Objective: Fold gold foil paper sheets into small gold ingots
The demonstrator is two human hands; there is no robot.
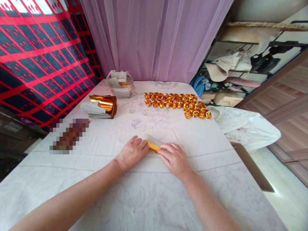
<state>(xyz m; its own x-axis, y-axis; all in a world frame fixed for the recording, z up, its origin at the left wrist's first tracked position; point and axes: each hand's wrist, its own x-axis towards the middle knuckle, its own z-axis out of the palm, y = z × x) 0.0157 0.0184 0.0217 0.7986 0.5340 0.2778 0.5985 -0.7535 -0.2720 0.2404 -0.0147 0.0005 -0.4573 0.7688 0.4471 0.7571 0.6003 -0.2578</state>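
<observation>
Near the middle of the table, a sheet of gold foil paper [153, 147] lies with its near edge folded over, the gold strip showing and a pale side behind it. My left hand [134, 151] is closed on the strip's left end, fingers pressed together over it. At the right end my right hand [175, 159] pinches the fold between thumb and fingers. Beyond them, several folded gold foil pieces [179, 102] sit in rows. A stack of gold foil paper [103, 107], curled with its pale side partly out, rests at the back left.
The table [149, 199] has a pale floral cover. A clear plastic bag [120, 84] of papers stands at its far edge. A blurred-out patch [69, 136] covers something at left. To the right are a white bag [247, 126], a cardboard box [252, 166] and a shelf. Purple curtains [154, 38] hang behind.
</observation>
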